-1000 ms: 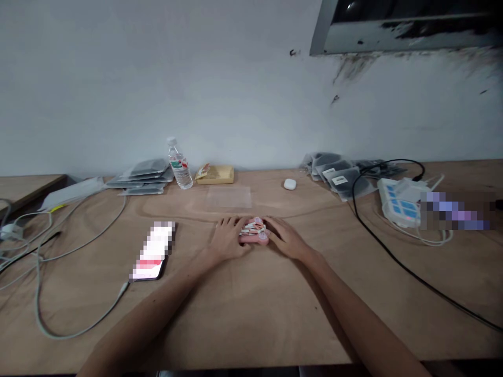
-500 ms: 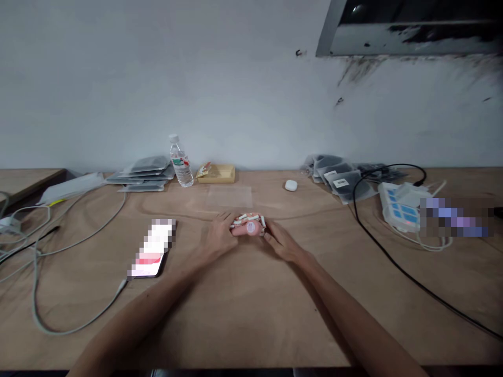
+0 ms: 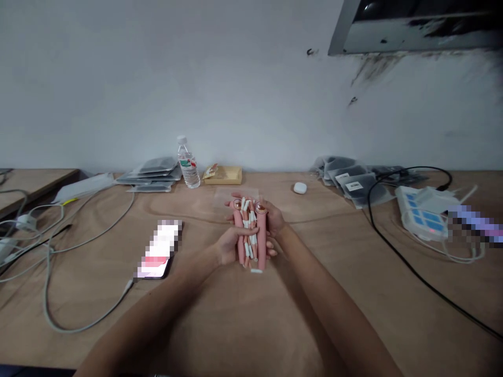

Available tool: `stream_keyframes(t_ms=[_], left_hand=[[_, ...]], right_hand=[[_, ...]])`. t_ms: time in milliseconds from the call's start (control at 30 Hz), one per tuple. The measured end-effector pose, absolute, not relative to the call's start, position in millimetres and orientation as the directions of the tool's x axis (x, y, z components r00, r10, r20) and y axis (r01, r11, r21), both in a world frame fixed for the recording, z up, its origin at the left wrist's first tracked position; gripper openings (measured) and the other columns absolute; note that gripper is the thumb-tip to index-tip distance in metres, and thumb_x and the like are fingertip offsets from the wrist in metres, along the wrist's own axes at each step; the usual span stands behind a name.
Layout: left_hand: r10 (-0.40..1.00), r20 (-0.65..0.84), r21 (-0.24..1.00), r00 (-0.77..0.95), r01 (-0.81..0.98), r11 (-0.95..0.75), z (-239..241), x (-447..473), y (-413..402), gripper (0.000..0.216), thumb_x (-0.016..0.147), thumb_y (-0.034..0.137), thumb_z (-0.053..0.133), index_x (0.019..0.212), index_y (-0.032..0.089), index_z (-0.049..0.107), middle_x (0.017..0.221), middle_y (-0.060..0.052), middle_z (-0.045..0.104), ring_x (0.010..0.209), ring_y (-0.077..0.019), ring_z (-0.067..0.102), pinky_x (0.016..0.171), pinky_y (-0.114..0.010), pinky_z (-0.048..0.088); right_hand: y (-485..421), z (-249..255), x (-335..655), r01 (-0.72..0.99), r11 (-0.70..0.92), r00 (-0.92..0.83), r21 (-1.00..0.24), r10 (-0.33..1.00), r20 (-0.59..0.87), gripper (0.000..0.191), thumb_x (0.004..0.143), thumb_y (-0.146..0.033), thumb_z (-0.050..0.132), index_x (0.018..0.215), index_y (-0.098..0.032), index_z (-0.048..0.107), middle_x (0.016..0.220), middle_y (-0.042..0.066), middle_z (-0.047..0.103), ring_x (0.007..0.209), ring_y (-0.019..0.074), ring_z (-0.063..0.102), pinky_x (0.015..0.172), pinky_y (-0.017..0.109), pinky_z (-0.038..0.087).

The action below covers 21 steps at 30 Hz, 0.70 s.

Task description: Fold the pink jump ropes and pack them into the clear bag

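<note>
The pink jump rope (image 3: 250,233), which a second ago was lying flat on the table (image 3: 251,324) under both hands, is now being held up off the wood and turned on end, its two pink handles standing side by side with the beaded cord bunched between them. The left hand (image 3: 226,246) is wrapping around the lower part of the bundle, thumb lying across the front; the right hand (image 3: 271,222) is closing on it from behind, fingers curling at the top. So the bundle is being gathered rather than spread out. Just beyond the rope a clear plastic bag (image 3: 236,196) is lying flat. Left of the rope the phone (image 3: 159,250) is resting with its cable trailing; right of it a black cable (image 3: 396,256) is crossing the table. Below the rope the wood is running bare to the near edge
</note>
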State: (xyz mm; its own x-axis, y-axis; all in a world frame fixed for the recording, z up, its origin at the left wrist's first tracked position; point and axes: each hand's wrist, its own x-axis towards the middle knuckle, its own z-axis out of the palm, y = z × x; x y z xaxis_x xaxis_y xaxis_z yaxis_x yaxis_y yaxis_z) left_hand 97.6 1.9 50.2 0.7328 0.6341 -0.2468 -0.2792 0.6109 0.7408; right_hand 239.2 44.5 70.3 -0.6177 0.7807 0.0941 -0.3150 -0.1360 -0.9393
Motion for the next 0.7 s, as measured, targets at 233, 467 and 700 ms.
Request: stream_keyframes(t_ms=[233, 467, 700], left_hand=[[0.483, -0.208, 0.506, 0.85, -0.329, 0.797, 27, 109, -6, 0.04, 0.08, 0.036, 0.061, 0.11, 0.011, 0.065, 0.095, -0.015, 0.074, 0.09, -0.0291, 0.073, 0.091, -0.046, 0.05], [0.51, -0.187, 0.462, 0.84, -0.382, 0.8, 18, 108, -8, 0.044, 0.069, 0.028, 0.055, 0.106, 0.009, 0.068, 0.097, -0.017, 0.074, 0.097, -0.0335, 0.072, 0.092, -0.05, 0.049], [0.487, -0.17, 0.439, 0.857, -0.377, 0.816, 10, 105, -6, 0.029, 0.077, 0.016, 0.06, 0.103, 0.008, 0.068, 0.093, -0.014, 0.075, 0.087, -0.0277, 0.074, 0.09, -0.047, 0.052]], right_hand=[[44, 53, 256, -0.327, -0.307, -0.695, -0.894, 0.719, 0.007, 0.067, 0.072, -0.061, 0.059, 0.126, -0.022, 0.054, 0.117, 0.015, 0.07, 0.051, 0.0137, 0.06, 0.028, 0.019, 0.038], [47, 42, 251, -0.442, -0.259, -0.653, -0.859, 0.749, 0.111, 0.073, 0.073, -0.068, 0.056, 0.128, -0.021, 0.052, 0.107, 0.014, 0.073, 0.063, 0.0215, 0.068, 0.043, 0.031, 0.055], [56, 29, 246, -0.579, -0.313, -0.645, -0.753, 0.74, 0.188, 0.068, 0.074, -0.055, 0.06, 0.131, -0.02, 0.052, 0.12, 0.011, 0.071, 0.107, 0.0298, 0.069, 0.094, 0.052, 0.056]])
